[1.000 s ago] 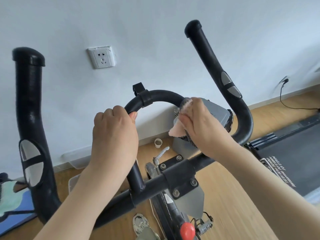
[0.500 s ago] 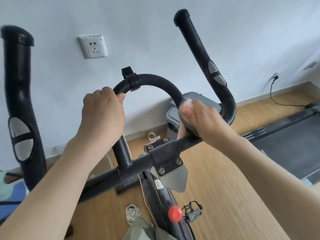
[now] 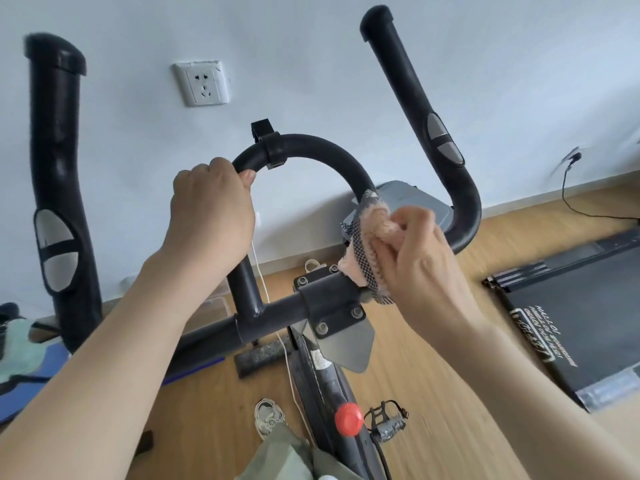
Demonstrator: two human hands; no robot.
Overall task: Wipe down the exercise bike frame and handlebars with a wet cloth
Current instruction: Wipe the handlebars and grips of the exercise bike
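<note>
L hand (image 3: 211,209): fingers curled round the loop bar (image 3: 311,147), left side near its top. R hand (image 3: 415,258): fingers curled, bunching the cloth (image 3: 367,251) and pressing it to the loop's right leg, just above the clamp (image 3: 332,299) on the crossbar (image 3: 273,311). Cloth: pink w/ checkered edge, touching bar and clamp. Treadmill (image 3: 588,323) on floor, right.

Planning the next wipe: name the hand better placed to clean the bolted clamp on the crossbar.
Right. The right hand grips the cloth at the foot of the loop bar, just above the bolted clamp. The left hand grips the loop bar's left side and holds no cloth.
</note>
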